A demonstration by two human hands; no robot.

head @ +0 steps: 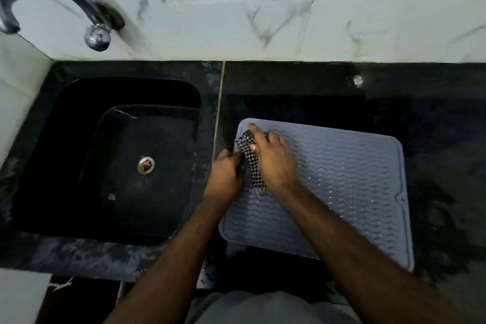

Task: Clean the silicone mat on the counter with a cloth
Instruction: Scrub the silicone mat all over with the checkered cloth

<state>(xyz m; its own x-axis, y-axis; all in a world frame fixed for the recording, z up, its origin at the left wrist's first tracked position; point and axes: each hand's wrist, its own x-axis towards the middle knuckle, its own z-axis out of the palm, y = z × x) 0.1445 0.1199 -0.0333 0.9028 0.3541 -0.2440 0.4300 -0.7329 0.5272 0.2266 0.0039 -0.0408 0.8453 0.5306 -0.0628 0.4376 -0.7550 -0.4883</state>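
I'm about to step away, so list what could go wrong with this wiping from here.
1. The silicone mat overhangs the counter's front edge; a hard push from the right hand might slide it off.
2. The checked cloth is bunched near the far-left corner, so the ridges on the right may get missed.
3. The left hand grips only the mat's edge, a weak anchor.
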